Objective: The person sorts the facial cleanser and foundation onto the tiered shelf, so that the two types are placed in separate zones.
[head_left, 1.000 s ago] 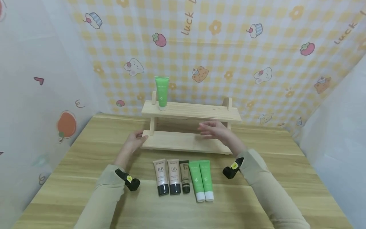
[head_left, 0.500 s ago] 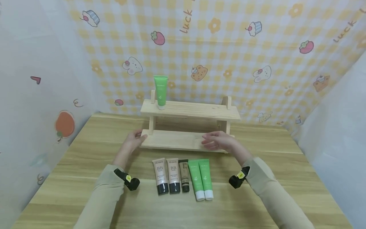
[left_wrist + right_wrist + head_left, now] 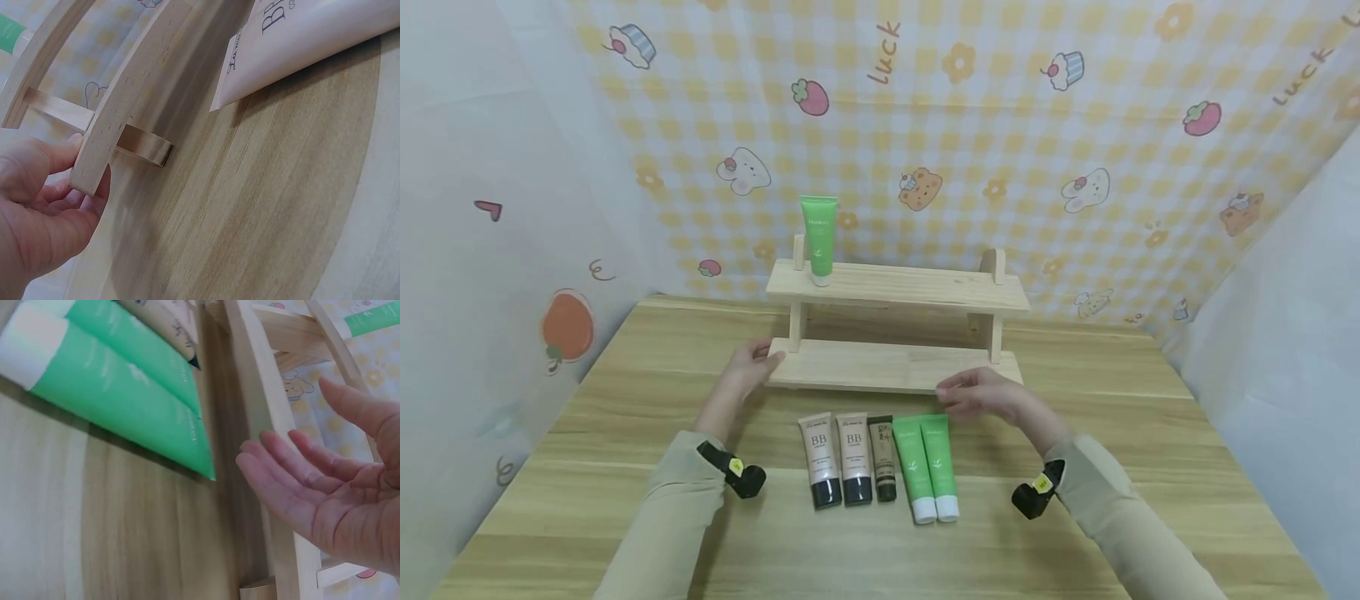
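left grip (image 3: 748,367) pinches the wooden shelf (image 3: 865,365) — right grip (image 3: 988,394) spread loosely, holding nothing

Right wrist view crops right hand (image 3: 337,494); print on 2 green tubes (image 3: 122,400) blurred there. Head view: brown tube (image 3: 883,460) fine print too small.

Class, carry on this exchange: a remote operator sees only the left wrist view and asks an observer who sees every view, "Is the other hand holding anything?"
Observer: No, the right hand holds nothing.
Operator: My picture's top right corner cuts things off. What is the full count there?
Observer: Five tubes lie in a row on the table.
Operator: I catch only a bit of green and white at my upper left. What is it?
Observer: A green tube standing cap down on the upper board.
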Demonstrator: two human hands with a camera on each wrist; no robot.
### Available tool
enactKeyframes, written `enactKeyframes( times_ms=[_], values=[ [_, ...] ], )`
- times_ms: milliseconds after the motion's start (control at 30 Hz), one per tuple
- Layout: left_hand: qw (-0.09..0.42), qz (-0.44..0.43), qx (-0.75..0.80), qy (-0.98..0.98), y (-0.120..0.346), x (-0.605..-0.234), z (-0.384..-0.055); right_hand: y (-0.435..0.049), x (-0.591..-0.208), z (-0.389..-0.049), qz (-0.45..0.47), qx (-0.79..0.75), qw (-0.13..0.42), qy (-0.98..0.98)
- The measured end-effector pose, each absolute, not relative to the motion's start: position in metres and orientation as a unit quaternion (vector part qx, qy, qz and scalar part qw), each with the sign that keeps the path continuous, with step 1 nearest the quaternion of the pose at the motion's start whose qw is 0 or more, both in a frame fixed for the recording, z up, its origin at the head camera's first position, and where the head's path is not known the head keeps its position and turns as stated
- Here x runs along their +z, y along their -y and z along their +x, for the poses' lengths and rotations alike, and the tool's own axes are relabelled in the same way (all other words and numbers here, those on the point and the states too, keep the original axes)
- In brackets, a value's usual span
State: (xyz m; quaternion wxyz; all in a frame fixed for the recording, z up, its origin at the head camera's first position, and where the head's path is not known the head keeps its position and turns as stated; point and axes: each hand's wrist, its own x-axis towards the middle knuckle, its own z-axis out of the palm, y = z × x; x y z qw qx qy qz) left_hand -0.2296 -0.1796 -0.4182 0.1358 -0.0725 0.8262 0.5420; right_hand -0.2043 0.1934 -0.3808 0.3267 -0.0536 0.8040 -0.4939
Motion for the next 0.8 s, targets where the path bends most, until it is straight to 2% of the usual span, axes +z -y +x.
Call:
enactKeyframes(
  times_ms=[433, 667, 800],
  values=[
    [0.139, -0.065, 0.539, -0.828, 0.18, -0.418, -0.228, -0.19, -0.391, -0.181, -0.013, -0.413, 0.313, -0.855],
    [0.137, -0.068, 0.546, -0.824, 0.181, -0.418, -0.229, -0.179, -0.405, -0.165, 0.028, -0.418, 0.314, -0.852],
    [0.141, -0.072, 0.545, -0.823, 0.181, -0.418, -0.229, -0.17, -0.412, -0.158, 0.033, -0.399, 0.295, -0.868]
  ],
)
